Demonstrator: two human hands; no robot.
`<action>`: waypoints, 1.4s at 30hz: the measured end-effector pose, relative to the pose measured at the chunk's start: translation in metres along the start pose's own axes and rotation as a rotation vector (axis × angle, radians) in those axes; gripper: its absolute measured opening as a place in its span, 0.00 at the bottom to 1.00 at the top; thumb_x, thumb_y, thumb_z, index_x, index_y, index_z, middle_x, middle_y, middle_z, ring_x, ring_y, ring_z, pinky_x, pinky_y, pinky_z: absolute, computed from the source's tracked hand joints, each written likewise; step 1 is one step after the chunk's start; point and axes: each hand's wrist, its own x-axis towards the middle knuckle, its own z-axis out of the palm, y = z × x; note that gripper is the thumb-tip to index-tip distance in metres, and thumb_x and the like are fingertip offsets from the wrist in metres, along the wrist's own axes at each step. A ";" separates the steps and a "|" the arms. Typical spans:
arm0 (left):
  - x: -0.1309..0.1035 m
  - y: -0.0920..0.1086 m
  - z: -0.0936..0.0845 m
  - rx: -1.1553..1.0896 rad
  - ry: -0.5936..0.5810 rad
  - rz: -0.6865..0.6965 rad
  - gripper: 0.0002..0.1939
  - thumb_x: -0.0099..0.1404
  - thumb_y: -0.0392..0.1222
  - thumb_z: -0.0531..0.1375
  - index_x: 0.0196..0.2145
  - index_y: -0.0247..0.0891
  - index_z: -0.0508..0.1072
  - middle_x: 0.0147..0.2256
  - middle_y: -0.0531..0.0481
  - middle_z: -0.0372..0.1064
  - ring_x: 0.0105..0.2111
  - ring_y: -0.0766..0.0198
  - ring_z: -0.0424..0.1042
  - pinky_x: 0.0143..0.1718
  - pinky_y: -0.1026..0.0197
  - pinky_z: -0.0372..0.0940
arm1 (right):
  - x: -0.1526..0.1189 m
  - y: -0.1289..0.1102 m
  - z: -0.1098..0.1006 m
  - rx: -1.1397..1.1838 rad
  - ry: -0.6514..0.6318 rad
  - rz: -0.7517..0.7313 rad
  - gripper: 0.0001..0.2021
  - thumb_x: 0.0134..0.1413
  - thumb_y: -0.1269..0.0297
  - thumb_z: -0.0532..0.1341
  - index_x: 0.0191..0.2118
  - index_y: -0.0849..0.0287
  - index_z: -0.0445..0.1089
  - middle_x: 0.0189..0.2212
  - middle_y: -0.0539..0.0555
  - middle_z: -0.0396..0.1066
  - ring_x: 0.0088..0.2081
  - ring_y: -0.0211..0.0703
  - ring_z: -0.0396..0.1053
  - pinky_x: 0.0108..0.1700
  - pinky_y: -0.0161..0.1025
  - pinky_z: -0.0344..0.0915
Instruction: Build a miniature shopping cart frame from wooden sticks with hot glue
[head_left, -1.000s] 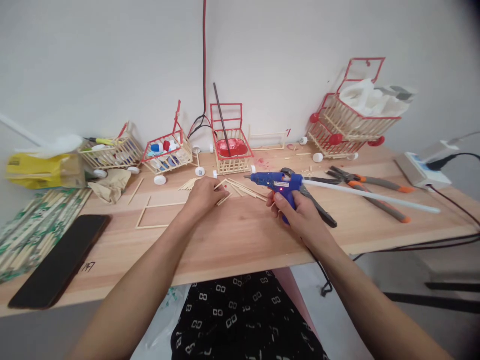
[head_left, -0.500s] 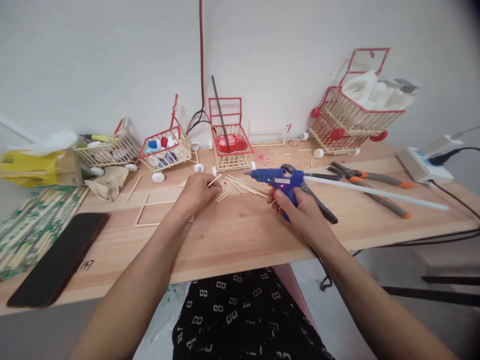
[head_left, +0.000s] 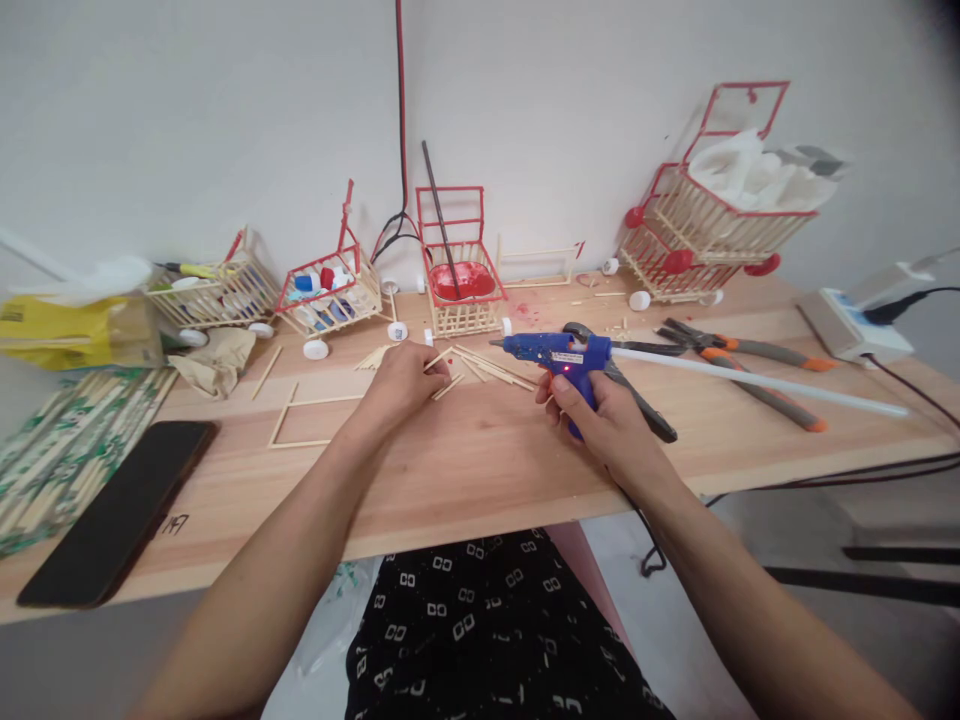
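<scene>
Head view | thin wooden stick (head_left: 438, 359), centre of frame: probably light, stiff, easily snapped, best pinched mid-length | left hand (head_left: 397, 385) pinches it | right hand (head_left: 611, 415) grips blue glue gun (head_left: 551, 349) by its handle, right of centre; nozzle likely hot | loose sticks (head_left: 499, 370) nearby on table (head_left: 480, 480) | phone (head_left: 120, 510) lower left

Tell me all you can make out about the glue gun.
The glue gun has a blue, plastic-looking body, speckled along the barrel, with a pale label and a lit red light. The right hand grips its handle, fingers hiding much of it. It is held upright above the table, its narrow, dark nozzle pointing left. A long, whitish, translucent glue stick juts from the rear. A black cord shows below the hand.
</scene>
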 end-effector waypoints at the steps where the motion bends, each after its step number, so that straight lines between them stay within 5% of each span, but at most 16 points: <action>1: 0.000 0.000 0.000 -0.002 0.000 -0.003 0.06 0.51 0.34 0.58 0.23 0.37 0.76 0.21 0.51 0.71 0.26 0.63 0.68 0.29 0.63 0.56 | 0.000 0.000 0.000 0.002 -0.001 0.002 0.18 0.60 0.49 0.54 0.36 0.61 0.68 0.27 0.53 0.69 0.26 0.37 0.65 0.29 0.36 0.61; 19: -0.002 0.005 -0.001 0.006 -0.012 -0.023 0.06 0.50 0.34 0.58 0.23 0.37 0.75 0.21 0.53 0.70 0.26 0.63 0.67 0.28 0.63 0.55 | -0.002 0.005 0.000 0.011 -0.008 0.001 0.18 0.59 0.48 0.55 0.36 0.60 0.69 0.26 0.53 0.68 0.26 0.37 0.65 0.24 0.34 0.58; 25: -0.005 0.004 -0.002 0.065 0.173 -0.024 0.08 0.53 0.35 0.57 0.29 0.38 0.76 0.26 0.49 0.73 0.29 0.60 0.68 0.29 0.62 0.55 | -0.004 0.006 -0.002 0.021 -0.007 0.004 0.18 0.60 0.48 0.54 0.36 0.60 0.68 0.25 0.52 0.68 0.26 0.37 0.65 0.24 0.34 0.58; 35: -0.015 0.010 0.011 0.228 0.043 0.050 0.04 0.58 0.37 0.57 0.26 0.38 0.70 0.32 0.45 0.72 0.34 0.56 0.68 0.32 0.59 0.55 | -0.004 0.008 -0.003 -0.019 -0.010 0.003 0.18 0.60 0.49 0.54 0.36 0.59 0.68 0.26 0.53 0.69 0.28 0.40 0.67 0.28 0.35 0.61; 38: -0.014 0.010 0.007 0.075 0.074 0.035 0.05 0.58 0.36 0.55 0.26 0.38 0.69 0.30 0.47 0.71 0.33 0.58 0.67 0.32 0.60 0.56 | -0.007 0.005 -0.003 -0.026 -0.016 -0.005 0.18 0.60 0.49 0.54 0.33 0.59 0.68 0.25 0.53 0.69 0.28 0.40 0.68 0.31 0.36 0.63; 42: -0.014 0.012 -0.001 -0.498 -0.044 -0.063 0.05 0.58 0.39 0.58 0.32 0.36 0.73 0.27 0.52 0.70 0.25 0.66 0.63 0.27 0.64 0.55 | -0.014 -0.001 -0.004 -0.012 0.020 -0.012 0.18 0.60 0.49 0.54 0.33 0.59 0.68 0.26 0.54 0.70 0.27 0.39 0.67 0.31 0.36 0.63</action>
